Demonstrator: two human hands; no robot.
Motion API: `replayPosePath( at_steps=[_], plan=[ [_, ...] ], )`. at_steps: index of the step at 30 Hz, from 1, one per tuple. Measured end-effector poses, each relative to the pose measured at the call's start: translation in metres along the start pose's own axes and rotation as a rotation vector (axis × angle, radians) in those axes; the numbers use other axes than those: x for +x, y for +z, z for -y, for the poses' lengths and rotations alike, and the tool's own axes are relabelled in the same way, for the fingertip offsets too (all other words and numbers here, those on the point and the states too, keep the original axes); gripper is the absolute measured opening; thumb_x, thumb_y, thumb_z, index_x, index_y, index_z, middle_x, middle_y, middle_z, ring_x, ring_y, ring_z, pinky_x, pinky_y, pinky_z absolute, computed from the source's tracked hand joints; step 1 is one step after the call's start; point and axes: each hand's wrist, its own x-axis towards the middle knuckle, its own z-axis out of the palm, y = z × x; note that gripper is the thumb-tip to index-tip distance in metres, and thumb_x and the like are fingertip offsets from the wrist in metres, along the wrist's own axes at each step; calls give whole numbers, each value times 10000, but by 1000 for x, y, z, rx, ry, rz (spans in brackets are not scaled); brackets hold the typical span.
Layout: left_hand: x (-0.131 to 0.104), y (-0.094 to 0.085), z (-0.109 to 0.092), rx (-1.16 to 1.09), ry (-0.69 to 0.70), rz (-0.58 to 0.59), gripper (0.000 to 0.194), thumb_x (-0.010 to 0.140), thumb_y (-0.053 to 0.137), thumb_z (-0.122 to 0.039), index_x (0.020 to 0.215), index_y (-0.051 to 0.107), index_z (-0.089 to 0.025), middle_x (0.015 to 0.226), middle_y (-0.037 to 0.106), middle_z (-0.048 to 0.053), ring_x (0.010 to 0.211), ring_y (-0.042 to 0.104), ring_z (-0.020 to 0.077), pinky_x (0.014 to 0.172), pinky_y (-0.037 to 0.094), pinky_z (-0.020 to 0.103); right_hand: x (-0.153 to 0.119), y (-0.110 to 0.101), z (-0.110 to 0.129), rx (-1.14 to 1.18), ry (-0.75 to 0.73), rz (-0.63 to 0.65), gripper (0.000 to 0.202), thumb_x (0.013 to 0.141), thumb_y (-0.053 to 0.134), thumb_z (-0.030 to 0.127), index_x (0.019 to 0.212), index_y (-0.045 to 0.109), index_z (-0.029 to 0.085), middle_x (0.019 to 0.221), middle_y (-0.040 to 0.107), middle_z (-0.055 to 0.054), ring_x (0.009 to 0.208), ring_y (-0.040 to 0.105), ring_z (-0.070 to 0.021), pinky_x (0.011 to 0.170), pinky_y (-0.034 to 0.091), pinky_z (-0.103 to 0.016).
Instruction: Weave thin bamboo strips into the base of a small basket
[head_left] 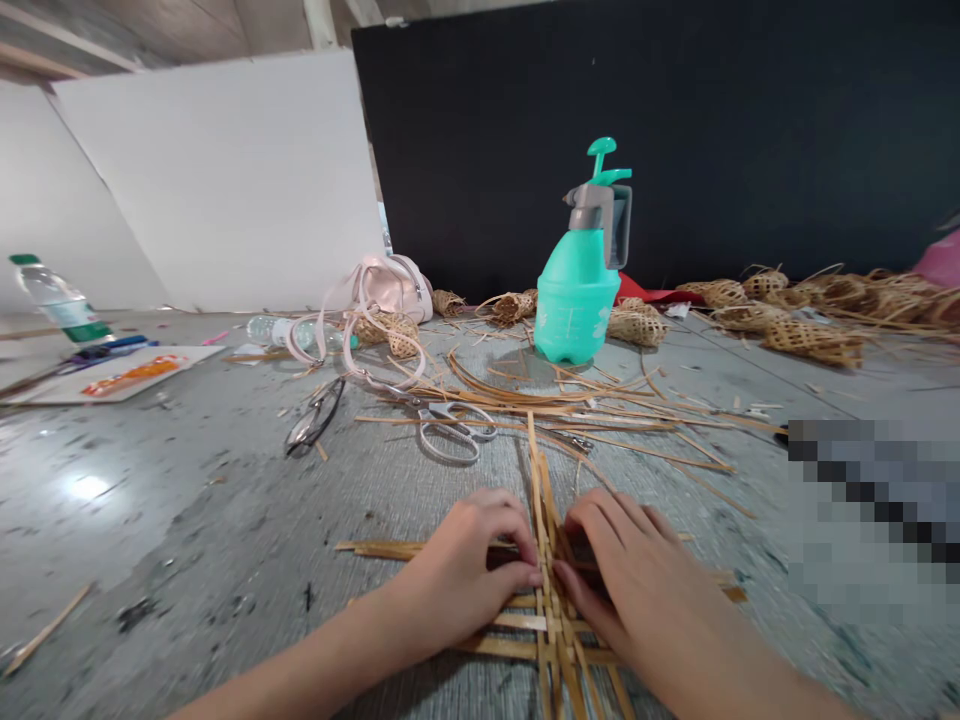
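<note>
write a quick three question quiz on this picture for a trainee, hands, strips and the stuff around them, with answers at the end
1. What are the left hand and the right hand both touching?
2. True or false: the green spray bottle stands upright.
3. Fill the gap: in the picture, the eyeglasses lie to the left of the grey-handled ____.

Key: 1. the interlaced strips; 2. true; 3. scissors.
</note>
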Motion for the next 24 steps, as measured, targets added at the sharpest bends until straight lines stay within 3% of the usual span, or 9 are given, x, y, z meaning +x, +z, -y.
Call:
replayPosePath(
  at_steps=[6,19,24],
  plan=[
    [0,1,2,-23,-4,-17,170,652,672,-9,603,574,-139,829,573,12,823,542,146,775,400,247,1,3,-2,51,12,57,39,788,478,185,766,449,199,768,500,-43,735,486,-244,617,389,-406],
    [0,2,-2,-10,-43,-25,182,654,649,0,570,567,-140,755,565,3,755,546,143,734,414,251,2,4,2,36,-8,53,74,811,432,146,763,440,203,772,522,-40,714,497,-237,614,388,-404],
    [-3,0,-1,83,74,-8,121,702,653,-54,649,600,-149,807,575,14,825,546,152,781,413,252,4,-2,-5,86,-13,47,73,793,483,160,736,475,206,748,534,-27,690,515,-219,625,417,-401]
  ],
)
